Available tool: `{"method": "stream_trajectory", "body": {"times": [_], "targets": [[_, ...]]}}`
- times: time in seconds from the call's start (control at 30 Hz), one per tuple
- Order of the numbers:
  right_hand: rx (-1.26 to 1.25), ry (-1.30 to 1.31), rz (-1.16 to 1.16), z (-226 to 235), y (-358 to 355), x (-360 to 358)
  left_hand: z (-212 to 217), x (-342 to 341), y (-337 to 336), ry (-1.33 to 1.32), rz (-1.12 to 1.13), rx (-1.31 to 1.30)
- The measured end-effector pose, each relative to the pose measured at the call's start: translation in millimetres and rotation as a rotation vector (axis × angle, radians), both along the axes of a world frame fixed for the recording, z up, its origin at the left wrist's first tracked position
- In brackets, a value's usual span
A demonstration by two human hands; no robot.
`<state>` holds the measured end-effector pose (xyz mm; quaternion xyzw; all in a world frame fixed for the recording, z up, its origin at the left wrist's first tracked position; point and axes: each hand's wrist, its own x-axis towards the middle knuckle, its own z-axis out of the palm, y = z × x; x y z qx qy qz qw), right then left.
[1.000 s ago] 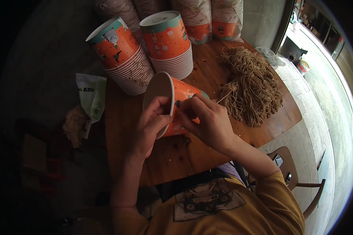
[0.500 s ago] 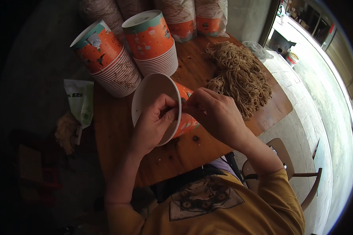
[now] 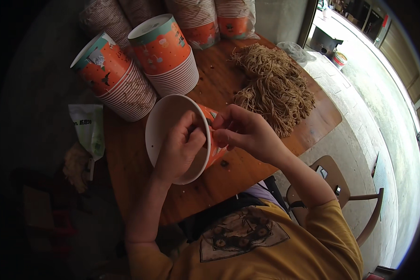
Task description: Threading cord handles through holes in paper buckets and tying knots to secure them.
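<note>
A large paper bucket (image 3: pixel 163 126), white inside and orange-printed outside, lies tilted over the table with its mouth toward the left. My left hand (image 3: pixel 178 151) reaches into that mouth, fingers curled against the thumb near the rim; what they pinch is hidden. On the outside of the same wall, my right hand (image 3: pixel 247 133) has its thumb and forefinger drawn together close to the bucket; anything between them is too small to make out. A tangled heap of tan cords (image 3: pixel 277 91) rests on the table beyond my right hand.
Two stacks of nested orange buckets, one leaning (image 3: pixel 109 77) and one beside it (image 3: pixel 163 56), stand behind the bucket. Plastic-wrapped stacks (image 3: pixel 193 21) line the back. A white-green bag (image 3: pixel 89 130) hangs at the table's left edge. A chair (image 3: pixel 329 179) stands at right.
The view has shifted, so table and stacks sit slightly lower and further left. My right thumb and fingers have turned and show more plainly beside the bucket wall; my left hand stays inside.
</note>
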<state>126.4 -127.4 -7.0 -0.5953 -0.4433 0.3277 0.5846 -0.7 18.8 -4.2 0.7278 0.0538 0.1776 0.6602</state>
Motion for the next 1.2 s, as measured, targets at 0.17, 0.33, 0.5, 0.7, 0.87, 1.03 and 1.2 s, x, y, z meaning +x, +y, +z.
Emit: {"method": "stream_trajectory", "body": {"times": [0.17, 0.33, 0.5, 0.7, 0.87, 1.03, 1.2], "targets": [[0.079, 0.085, 0.039, -10.8, 4.8, -4.1, -4.9, -10.8, 8.3, 0.025, 0.060, -0.162], [0.101, 0.105, -0.010, -20.2, 4.2, -7.4, 5.9, -13.8, -5.5, 0.062, 0.042, -0.329], [0.121, -0.026, -0.102, -13.5, -0.4, -11.3, 4.1, -14.1, -13.9, 0.072, 0.020, -0.343], [0.070, -0.161, -0.081, -4.5, -4.6, -13.8, 3.2, -16.6, -15.5, 0.061, 0.069, -0.167], [0.088, -0.253, -0.110, -3.6, 1.8, -25.9, 9.0, -31.6, -13.8, 0.031, 0.177, 0.066], [0.192, 0.019, -0.018, -36.6, 22.7, -52.3, 24.8, -51.5, -6.6, 0.129, 0.263, 0.540], [0.080, 0.110, -0.014, -50.7, 26.2, -64.5, 4.1, -58.9, 13.6, 0.322, 0.210, 0.496]]}}
